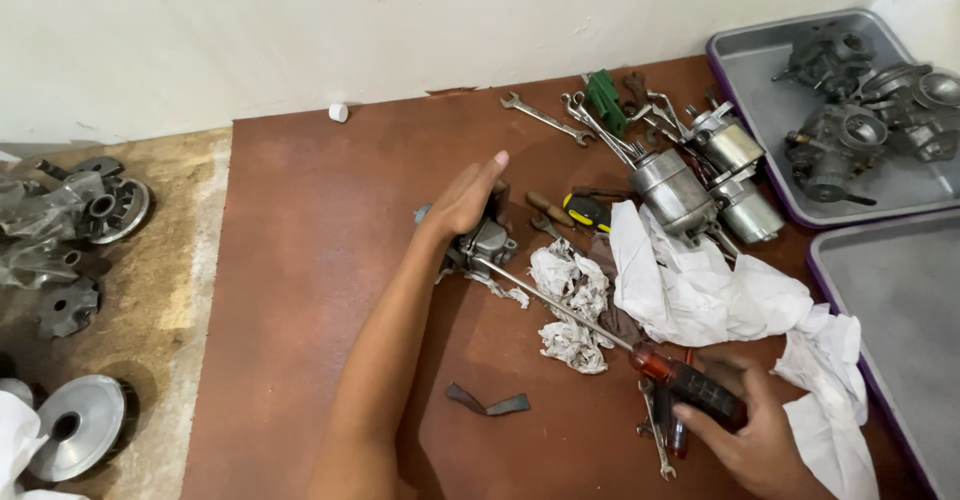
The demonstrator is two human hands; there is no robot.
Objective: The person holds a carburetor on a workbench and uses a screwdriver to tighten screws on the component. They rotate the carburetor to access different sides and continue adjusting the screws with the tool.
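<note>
My left hand [465, 198] rests flat on a small grey metal engine part [484, 243] in the middle of the brown board, pinning it down. My right hand [762, 438] grips the red and black handle of a long screwdriver [560, 305]. Its shaft runs up and left, and the tip meets the metal part. Crumpled white rags [572, 305] lie just under the shaft.
White cloth [720, 295], two cylindrical motors [672, 192], several wrenches [545, 118] and a yellow-black tool [588, 210] lie to the right. Grey trays [890, 290] sit at far right, one holding carburettors [850, 135]. Clutch parts [85, 425] lie on the left. A wall runs behind.
</note>
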